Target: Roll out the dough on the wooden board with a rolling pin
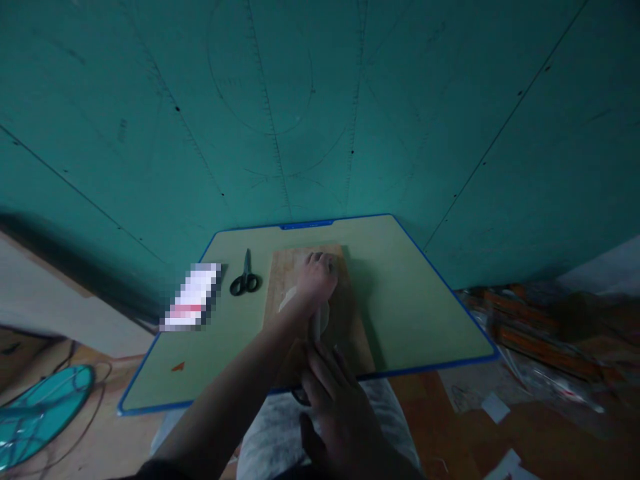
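Observation:
On the far half of a wooden board (357, 327), my left hand (319, 272) is closed with its fingers curled down. What lies under those fingers is hidden. A narrow pale bar (315, 325) runs from below this hand toward my right hand (327, 383), at the board's near edge. The right fingers are stretched out and the thumb is apart; the fingertips reach the bar's near end. A thin whitish sheet (325, 319) lies flat on the board beside the bar, partly covered by my left forearm. Below my right fingers a dark curved piece (300, 397) shows, too shadowed to name.
The board rests on a small blue-edged table (415, 300) against a green wall (320, 133). Black-handled scissors (245, 277) and a blurred-out phone-like slab (193, 298) lie left, with an orange scrap (178, 367) nearer. Wrapped packages (540, 347) crowd the floor at right.

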A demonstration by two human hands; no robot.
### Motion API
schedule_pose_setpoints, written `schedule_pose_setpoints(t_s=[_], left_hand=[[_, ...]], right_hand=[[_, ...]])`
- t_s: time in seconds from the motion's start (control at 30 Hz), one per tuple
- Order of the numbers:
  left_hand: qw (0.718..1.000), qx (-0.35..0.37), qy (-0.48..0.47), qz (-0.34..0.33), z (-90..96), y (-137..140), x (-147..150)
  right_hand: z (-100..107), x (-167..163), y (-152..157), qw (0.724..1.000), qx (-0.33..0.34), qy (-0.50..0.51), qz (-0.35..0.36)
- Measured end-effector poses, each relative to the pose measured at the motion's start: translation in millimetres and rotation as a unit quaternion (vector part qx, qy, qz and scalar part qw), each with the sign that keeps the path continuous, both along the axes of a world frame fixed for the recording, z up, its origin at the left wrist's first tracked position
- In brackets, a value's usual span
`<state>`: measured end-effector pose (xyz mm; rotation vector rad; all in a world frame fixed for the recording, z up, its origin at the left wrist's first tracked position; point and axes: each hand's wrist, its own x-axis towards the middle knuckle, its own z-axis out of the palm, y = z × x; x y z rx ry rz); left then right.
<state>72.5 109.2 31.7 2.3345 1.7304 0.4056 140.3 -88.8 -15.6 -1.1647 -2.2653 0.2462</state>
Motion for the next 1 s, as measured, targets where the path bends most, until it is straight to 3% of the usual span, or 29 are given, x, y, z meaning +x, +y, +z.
schedule_pose_setpoints(t_s=[0.23,0.4,0.57,0.8,0.9,1.0], left_hand=[[1.0,0.001,0.011,0.011,1.6,-6,19],[1.0,0.003,0.022,-0.019,0.6,-7,18],[0.997,0.002,0.038,-0.061,-9.5,0,-5],[0.998,0.001,0.05,-0.048,-15.6,8,-44],[0.998,0.006,0.044,-0.052,-15.6,10,-59],[0.998,0.011,0.033,-0.056,-16.9,13,-69]], right_hand=[[-12,14,-10,0.998,0.041,0.01,-0.044],[-4,11,-6,0.998,0.053,0.012,-0.043],[2,-12,6,0.998,0.047,0.031,0.004],[-8,-50,31,0.991,0.09,0.025,0.091],[-1,-51,35,0.987,0.101,0.007,0.125],[5,-41,29,0.987,0.116,0.042,0.106]])
